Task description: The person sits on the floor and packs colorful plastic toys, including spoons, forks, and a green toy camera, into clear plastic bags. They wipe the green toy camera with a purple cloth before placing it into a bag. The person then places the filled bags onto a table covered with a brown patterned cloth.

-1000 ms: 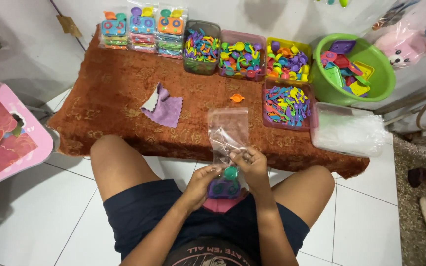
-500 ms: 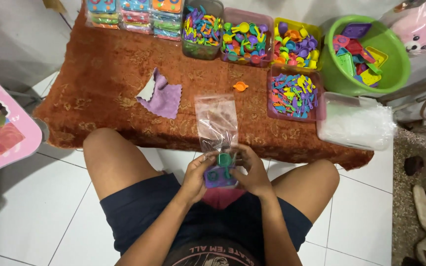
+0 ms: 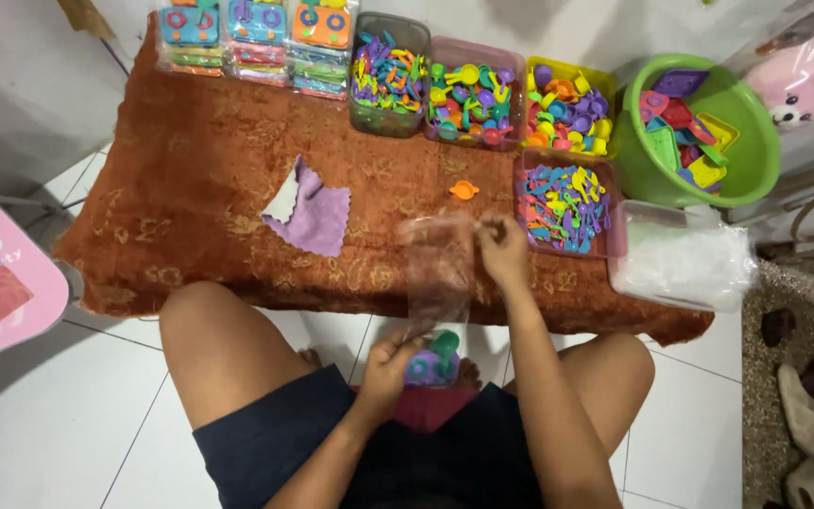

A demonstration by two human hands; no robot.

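Sitting on the white tiled floor [image 3: 58, 424] before a low bench [image 3: 190, 254] draped in a rust-brown cloth, the person is holding a clear plastic bag [image 3: 437, 273] stretched upright between both hands. The left hand [image 3: 390, 363] is gripping the bag's lower end, closed around it just above the lap, where a few small toy pieces [image 3: 433, 358] — green and purple — are sitting inside. The right hand [image 3: 504, 247] is pinching the bag's top edge, fingers drawn together on the plastic, over the front edge of the bench.

Just beyond the right hand, a pink tray of flat coloured pieces [image 3: 567, 196] is resting near the bench's right edge, and a single orange piece [image 3: 463, 189] is lying alone on the cloth to its left. A purple cloth [image 3: 311, 207] is lying crumpled toward the middle of the bench. Along the far edge, three tubs are standing in a row: a grey tub [image 3: 390, 73], a pink tub [image 3: 475, 92] and a yellow tub [image 3: 565, 99], all filled with small bright toys — with stacked toy packs [image 3: 256, 33] at the far left corner. A green basin [image 3: 694, 132] is standing at the far right corner, and a heap of clear bags [image 3: 680, 259] is lying in front of it.
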